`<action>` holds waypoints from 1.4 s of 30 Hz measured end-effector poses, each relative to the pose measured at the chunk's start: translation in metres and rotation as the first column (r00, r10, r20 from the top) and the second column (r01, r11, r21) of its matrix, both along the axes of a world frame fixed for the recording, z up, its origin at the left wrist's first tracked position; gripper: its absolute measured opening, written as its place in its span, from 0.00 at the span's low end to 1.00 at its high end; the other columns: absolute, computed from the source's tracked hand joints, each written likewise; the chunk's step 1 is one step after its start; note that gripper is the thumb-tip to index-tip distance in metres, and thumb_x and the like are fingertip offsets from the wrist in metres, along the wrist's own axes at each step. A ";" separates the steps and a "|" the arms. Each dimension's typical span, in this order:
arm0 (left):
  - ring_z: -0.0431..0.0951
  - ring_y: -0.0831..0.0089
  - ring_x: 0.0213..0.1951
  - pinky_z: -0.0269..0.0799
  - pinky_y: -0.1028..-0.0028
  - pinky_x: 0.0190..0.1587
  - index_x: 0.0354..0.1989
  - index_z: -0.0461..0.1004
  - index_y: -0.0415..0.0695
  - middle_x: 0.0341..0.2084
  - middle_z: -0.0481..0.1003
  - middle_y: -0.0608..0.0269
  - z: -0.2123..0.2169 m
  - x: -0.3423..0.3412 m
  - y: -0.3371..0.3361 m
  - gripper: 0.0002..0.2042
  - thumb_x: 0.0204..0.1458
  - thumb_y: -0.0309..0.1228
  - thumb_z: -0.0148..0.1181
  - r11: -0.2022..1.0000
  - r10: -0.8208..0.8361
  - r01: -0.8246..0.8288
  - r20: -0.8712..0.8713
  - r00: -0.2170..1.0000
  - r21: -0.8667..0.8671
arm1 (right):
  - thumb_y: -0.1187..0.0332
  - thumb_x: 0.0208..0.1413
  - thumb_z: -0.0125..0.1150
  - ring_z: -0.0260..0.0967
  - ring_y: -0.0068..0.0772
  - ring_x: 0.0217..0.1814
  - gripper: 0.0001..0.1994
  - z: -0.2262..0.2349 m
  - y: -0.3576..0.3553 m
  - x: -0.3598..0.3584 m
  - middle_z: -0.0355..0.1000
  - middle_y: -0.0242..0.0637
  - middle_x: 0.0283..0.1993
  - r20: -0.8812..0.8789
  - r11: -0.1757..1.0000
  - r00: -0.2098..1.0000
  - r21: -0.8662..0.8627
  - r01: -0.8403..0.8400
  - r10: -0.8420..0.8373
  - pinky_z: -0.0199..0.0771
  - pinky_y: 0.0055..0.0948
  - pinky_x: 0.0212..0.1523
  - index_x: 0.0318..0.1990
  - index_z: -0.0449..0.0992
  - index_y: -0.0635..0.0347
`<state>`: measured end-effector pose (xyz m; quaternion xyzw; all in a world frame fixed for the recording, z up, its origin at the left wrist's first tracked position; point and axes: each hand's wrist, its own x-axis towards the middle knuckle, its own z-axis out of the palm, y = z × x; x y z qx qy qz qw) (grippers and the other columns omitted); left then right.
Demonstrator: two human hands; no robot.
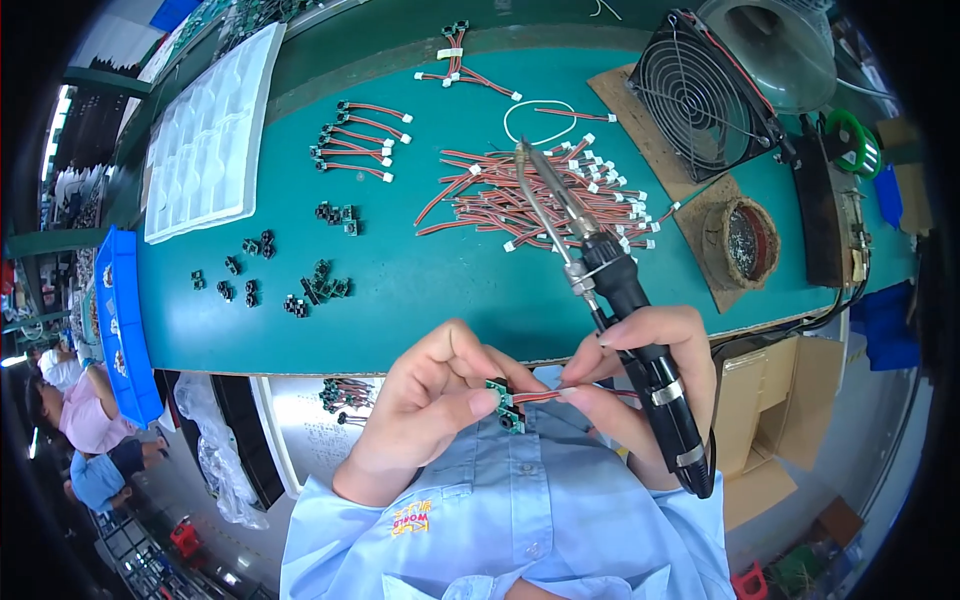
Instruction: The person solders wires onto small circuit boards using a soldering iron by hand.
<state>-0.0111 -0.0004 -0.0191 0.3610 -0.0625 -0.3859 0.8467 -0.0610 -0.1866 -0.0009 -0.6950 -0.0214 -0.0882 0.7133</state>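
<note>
My left hand (435, 395) is closed, with thumb and fingers pinching a small green circuit board (506, 408) that carries a black part. A red and black wire lead (535, 396) runs from that board to my right hand (640, 380), whose thumb and finger pinch it. Lying across the same right hand is a black soldering iron (630, 290), gripped by the other fingers. Its metal tip and a thin tube beside it point away over a pile of red and black wire leads (550, 200) with white plugs on the green mat (400, 290).
Loose small boards (322, 285) lie mid-left; boards with leads (355, 140) lie behind them. A white compartment tray (215, 135) and blue bin (128, 330) stand left. At right are a black fan (690, 95), a round tip-cleaning pot (745, 245) and a green solder spool (850, 142).
</note>
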 end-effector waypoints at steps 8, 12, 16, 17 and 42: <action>0.73 0.58 0.41 0.65 0.72 0.44 0.34 0.62 0.41 0.36 0.72 0.38 -0.002 0.002 -0.001 0.06 0.48 0.20 0.49 0.990 -0.066 0.046 -0.148 0.987 -0.132 | 0.82 0.35 0.67 0.71 0.31 0.27 0.23 0.001 0.004 -0.002 0.68 0.39 0.29 0.034 0.996 0.998 0.071 0.053 -0.055 0.74 0.25 0.28 0.39 0.62 0.61; 0.73 0.57 0.42 0.65 0.73 0.44 0.34 0.62 0.41 0.36 0.72 0.38 -0.004 0.003 -0.002 0.06 0.49 0.21 0.49 0.982 -0.101 0.062 -0.217 0.971 -0.178 | 0.81 0.36 0.66 0.71 0.24 0.28 0.21 0.000 0.008 -0.003 0.73 0.35 0.29 0.027 0.976 0.991 0.177 0.126 -0.133 0.70 0.20 0.29 0.41 0.67 0.63; 0.73 0.58 0.41 0.65 0.72 0.42 0.34 0.62 0.41 0.36 0.71 0.38 -0.008 0.004 -0.003 0.06 0.49 0.20 0.49 0.965 -0.133 0.070 -0.244 0.961 -0.251 | 0.78 0.37 0.67 0.71 0.25 0.30 0.21 -0.002 0.005 0.000 0.73 0.37 0.29 0.080 0.988 0.991 0.116 0.102 -0.111 0.71 0.20 0.31 0.42 0.67 0.63; 0.73 0.58 0.41 0.65 0.72 0.42 0.34 0.62 0.41 0.36 0.71 0.38 -0.007 0.004 -0.004 0.06 0.49 0.20 0.49 0.965 -0.137 0.073 -0.244 0.960 -0.252 | 0.78 0.37 0.67 0.71 0.25 0.30 0.21 -0.001 0.004 0.000 0.73 0.37 0.29 0.079 0.988 0.990 0.114 0.105 -0.115 0.71 0.20 0.31 0.42 0.67 0.63; 0.71 0.76 0.33 0.66 0.81 0.36 0.33 0.58 0.40 0.39 0.73 0.48 -0.014 0.016 -0.012 0.08 0.47 0.15 0.49 0.836 0.296 -0.464 0.471 0.831 0.292 | 0.62 0.31 0.69 0.66 0.21 0.24 0.14 -0.019 -0.004 -0.042 0.70 0.24 0.21 0.221 0.801 0.973 -0.570 0.186 -0.069 0.53 0.36 0.50 0.32 0.77 0.49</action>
